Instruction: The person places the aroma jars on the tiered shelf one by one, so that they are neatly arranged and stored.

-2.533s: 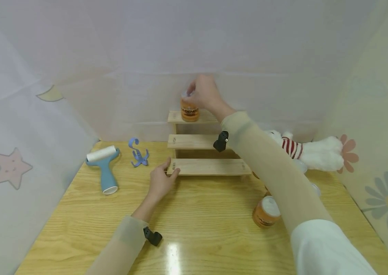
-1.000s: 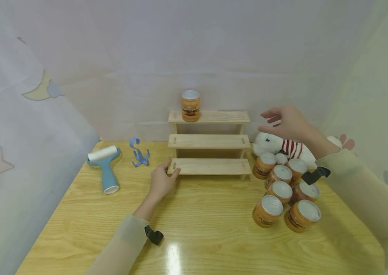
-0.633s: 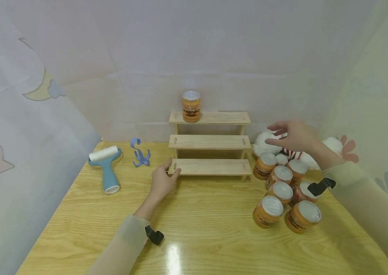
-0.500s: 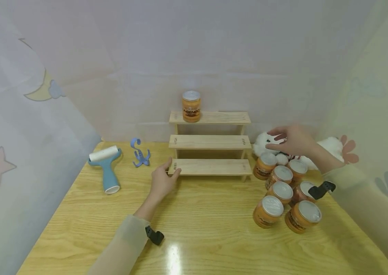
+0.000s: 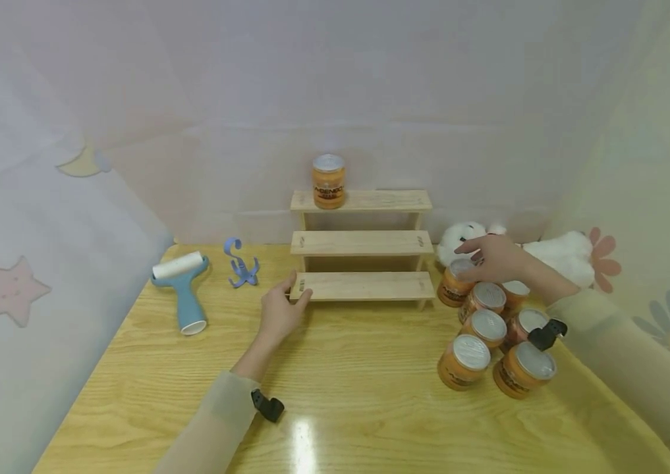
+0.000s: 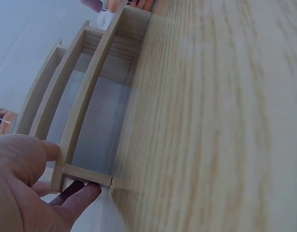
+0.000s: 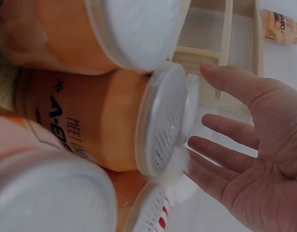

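Observation:
A three-tier wooden display shelf (image 5: 364,286) stands at the back of the table. My left hand (image 5: 278,315) grips the left end of its lowest step; the left wrist view shows the thumb on the board and the fingers (image 6: 81,200) at the side piece. An orange jar with a silvery lid (image 5: 329,184) sits on the left part of the top tier. My right hand (image 5: 496,258) reaches over the rearmost jar (image 5: 452,291) of a group of similar jars right of the shelf. Its fingers are spread and hold nothing, overlapping that jar's lid in the head view.
Several more orange jars (image 5: 464,362) stand close together at the right. Behind them lies a white plush toy (image 5: 566,257), partly hidden by my right arm. On the left are a blue-handled lint roller (image 5: 185,289) and a blue hook (image 5: 241,266).
My right hand has let go of the jar on the top tier, moved right and come down over the jar group. The left hand has stayed at the shelf's end.

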Demonstrator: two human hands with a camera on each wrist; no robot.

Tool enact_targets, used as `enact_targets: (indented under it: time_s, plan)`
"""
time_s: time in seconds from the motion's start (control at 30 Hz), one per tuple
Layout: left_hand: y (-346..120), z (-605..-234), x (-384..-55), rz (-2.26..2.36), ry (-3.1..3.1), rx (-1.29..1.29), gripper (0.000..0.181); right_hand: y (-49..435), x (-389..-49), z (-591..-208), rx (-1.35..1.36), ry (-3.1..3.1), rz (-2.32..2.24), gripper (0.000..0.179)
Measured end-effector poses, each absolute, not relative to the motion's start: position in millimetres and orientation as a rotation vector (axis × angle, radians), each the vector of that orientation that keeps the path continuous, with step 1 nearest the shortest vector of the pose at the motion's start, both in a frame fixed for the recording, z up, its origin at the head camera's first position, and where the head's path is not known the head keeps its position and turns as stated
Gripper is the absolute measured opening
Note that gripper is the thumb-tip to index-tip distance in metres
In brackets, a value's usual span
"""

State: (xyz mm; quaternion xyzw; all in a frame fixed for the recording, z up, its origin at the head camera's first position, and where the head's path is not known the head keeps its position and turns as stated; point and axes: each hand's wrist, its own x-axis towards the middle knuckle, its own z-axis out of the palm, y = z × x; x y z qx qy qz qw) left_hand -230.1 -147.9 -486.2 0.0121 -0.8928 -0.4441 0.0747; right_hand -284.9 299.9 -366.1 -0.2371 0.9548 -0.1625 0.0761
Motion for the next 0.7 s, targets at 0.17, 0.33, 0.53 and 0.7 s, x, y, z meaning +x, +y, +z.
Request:
enact_targets:
  time_s: [0.17, 0.33, 0.53, 0.7]
  plan:
    - [-149.6, -485.4, -230.6, -1.335, -2.667, 0.031, 0.066, 294.7, -282.7, -368.9, -0.735, 2.838, -0.456, 0.053]
    - [-149.9, -486.8, -231.8, -1.355, -2.66, 0.016, 0.067, 292.0, -283.7, -371.8, -0.771, 2.865, -0.423, 0.051]
    - [-149.8, -487.7, -231.5, -1.346, -2.658, 0.014, 0.066, 290.3, -288.1, -373.8, -0.78, 2.886, -0.374, 0.046]
    - [-149.5, -486.4, -230.2, -1.354, -2.662, 0.017, 0.067, 289.0, -291.8, -370.0, -0.749, 2.901, -0.326, 0.051]
